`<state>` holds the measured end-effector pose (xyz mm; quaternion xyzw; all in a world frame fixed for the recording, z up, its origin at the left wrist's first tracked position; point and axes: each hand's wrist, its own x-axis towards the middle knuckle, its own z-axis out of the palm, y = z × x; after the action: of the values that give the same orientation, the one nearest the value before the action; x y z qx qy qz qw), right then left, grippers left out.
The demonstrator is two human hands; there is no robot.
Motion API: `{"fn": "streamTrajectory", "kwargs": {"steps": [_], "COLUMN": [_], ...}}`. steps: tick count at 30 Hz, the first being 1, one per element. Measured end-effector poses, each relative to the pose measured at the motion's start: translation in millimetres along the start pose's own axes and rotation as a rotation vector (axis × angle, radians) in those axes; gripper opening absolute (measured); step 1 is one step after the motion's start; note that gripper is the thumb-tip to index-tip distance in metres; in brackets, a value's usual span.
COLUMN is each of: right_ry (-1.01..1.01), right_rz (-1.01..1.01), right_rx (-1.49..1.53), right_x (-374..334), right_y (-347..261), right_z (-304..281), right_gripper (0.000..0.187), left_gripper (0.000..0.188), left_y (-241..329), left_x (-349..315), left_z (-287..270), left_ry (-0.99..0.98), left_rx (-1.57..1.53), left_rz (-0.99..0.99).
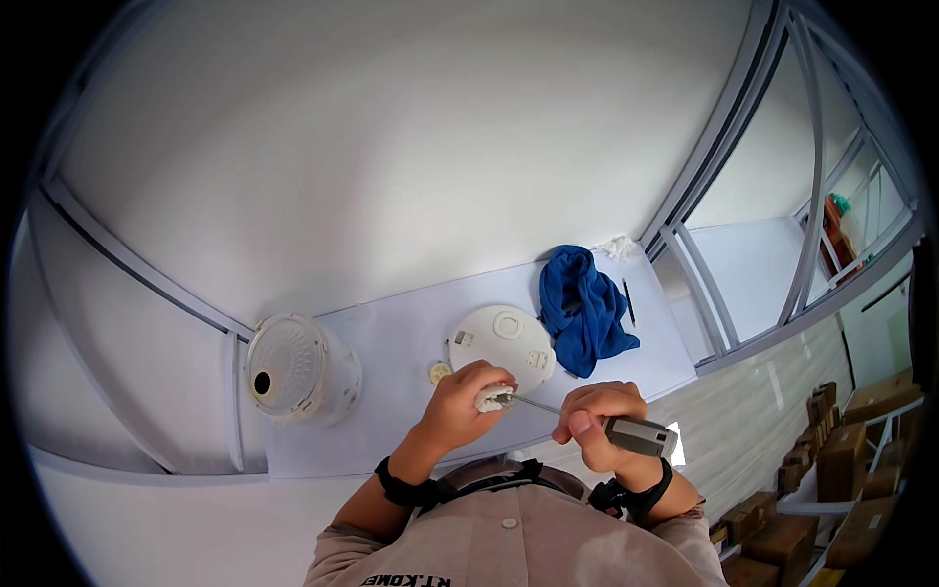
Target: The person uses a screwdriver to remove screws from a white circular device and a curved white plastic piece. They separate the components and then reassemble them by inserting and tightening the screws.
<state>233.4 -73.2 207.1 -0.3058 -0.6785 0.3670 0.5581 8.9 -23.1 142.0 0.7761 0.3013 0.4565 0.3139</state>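
Observation:
Close to my body, my left hand [456, 406] is closed around a small white part [490, 398], its open end turned to the right. My right hand [604, 419] grips a screwdriver [640, 436] by its grey and dark handle. The thin metal shaft points left, and its tip meets the white part; how deep it reaches is hidden. Just beyond my left hand, a round off-white plastic cover [503, 342] with a ring and small fittings lies on the white table [401, 318]. Beside it is a small yellowish round piece [439, 373].
A white cylindrical container [337, 377] with a dark round hole on top stands at the table's left. To the right lie a crumpled blue cloth [584, 308], a thin black stick-like object [629, 303] and white crumpled material [618, 248]. Cardboard boxes [846, 460] fill shelving at lower right.

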Motion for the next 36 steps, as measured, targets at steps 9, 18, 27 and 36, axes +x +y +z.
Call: {"fn": "streamTrajectory", "kwargs": {"steps": [9, 18, 27, 36], "right_ry": [-0.053, -0.059, -0.046, -0.105], "right_rz": [0.249, -0.163, -0.268, -0.251], "right_rx": [0.268, -0.1, 0.072, -0.058], "right_x": [9.7, 4.1, -2.1, -6.5], "right_y": [14.4, 9.7, -12.1, -0.3], "right_z": [-20.1, -2.8, -9.9, -5.4], "right_gripper": [0.019, 0.016, 0.018, 0.014], "left_gripper": [0.038, 0.027, 0.036, 0.036], "left_y": [-2.2, -3.0, 5.5, 18.3], "left_x": [-5.0, 5.3, 0.3, 2.9], "left_z": [0.0, -1.9, -10.5, -8.1], "left_ry": [-0.133, 0.048, -0.098, -0.118], "left_rx": [-0.093, 0.005, 0.14, 0.188], "left_rz": [-0.051, -0.1, -0.131, -0.137]}}
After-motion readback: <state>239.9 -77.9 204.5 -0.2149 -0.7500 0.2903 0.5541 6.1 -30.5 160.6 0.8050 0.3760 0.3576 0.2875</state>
